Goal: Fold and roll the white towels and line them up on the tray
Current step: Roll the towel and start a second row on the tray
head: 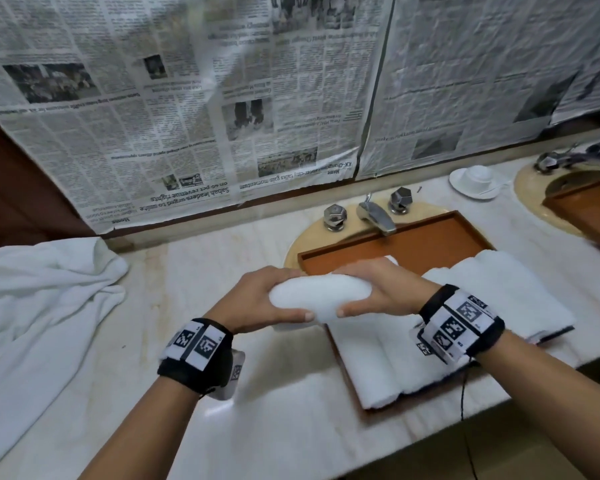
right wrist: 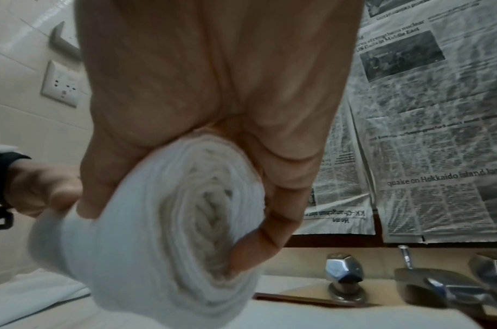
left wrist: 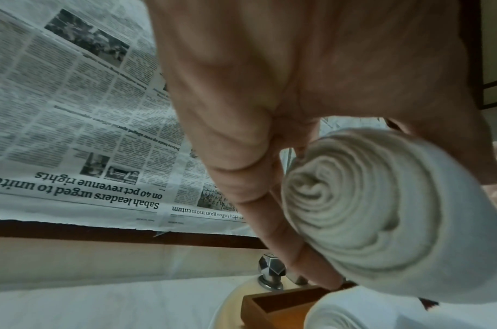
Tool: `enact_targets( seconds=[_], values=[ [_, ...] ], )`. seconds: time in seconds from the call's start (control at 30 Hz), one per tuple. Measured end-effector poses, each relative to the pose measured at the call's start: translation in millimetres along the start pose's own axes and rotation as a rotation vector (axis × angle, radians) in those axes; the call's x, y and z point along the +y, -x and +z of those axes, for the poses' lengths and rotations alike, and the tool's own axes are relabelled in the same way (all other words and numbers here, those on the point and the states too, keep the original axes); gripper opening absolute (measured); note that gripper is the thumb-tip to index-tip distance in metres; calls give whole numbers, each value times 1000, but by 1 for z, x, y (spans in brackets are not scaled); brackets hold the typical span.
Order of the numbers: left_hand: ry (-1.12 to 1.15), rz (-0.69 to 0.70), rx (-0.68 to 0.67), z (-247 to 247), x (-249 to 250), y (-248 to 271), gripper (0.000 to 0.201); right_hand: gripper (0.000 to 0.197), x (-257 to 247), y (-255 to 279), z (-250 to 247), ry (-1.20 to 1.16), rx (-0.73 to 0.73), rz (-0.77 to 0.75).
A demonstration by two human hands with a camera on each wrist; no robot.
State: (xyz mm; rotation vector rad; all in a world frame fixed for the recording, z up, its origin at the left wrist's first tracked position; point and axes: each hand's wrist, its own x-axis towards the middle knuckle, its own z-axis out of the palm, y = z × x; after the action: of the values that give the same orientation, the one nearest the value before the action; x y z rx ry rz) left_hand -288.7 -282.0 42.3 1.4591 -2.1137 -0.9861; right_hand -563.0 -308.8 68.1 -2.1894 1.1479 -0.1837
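Rolled towel [head: 321,299] is held clear of the table [head: 250,393], just near of the wooden tray's [head: 430,237] near-left corner. Left hand [head: 257,299] grips its left end, fingers and thumb curled round it; right hand [head: 378,292] grips the right end likewise. Both wrist views show a tight spiral at each end, with no loose tail visible.

Tray sits across the sink basin [head: 312,237], below the tap [head: 376,213]. Rolled towels [head: 395,368] already lie side by side in its near part; a folded towel [head: 499,289] lies across its right side. Far strip of the tray floor is bare. Unfolded towels [head: 39,306] lie heaped at the far left of the table.

Assessment: rolling of this piece appears complete; the step in hand is carrying it to the tray. Next move calls for lowering it parallel to the laid rolls, touching the last one, seam down so it does not unwind, and releasing both ends together.
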Motion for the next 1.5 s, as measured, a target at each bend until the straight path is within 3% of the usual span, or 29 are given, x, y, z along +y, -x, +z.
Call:
enact_targets(
  seconds=[0.3,0.5,0.97,1.07,1.2,1.4,1.5],
  values=[
    [35,-166,105,23,-11,-121,74,57,92,-86,-72,12,-93,84],
    [-26,-286,8,44,-33,-167,67,59,139,-131,-63,88,-215,158],
    [-193,-302,-236,53,-24,-170,43,50,158,-140,-47,121,-352,202],
    [-201,-348,-270,56,-19,-173,56,45,153,-139,-47,190,-381,176],
    [-196,-439,-238,60,-20,-177,64,45,150,-138,-45,234,-367,192],
    [-103,-473,-122,70,-31,-168,46,56,142,-138,-39,299,-343,209],
    [-101,-417,-71,74,-24,-164,41,48,140,-138,-36,283,-337,254]
  ],
)
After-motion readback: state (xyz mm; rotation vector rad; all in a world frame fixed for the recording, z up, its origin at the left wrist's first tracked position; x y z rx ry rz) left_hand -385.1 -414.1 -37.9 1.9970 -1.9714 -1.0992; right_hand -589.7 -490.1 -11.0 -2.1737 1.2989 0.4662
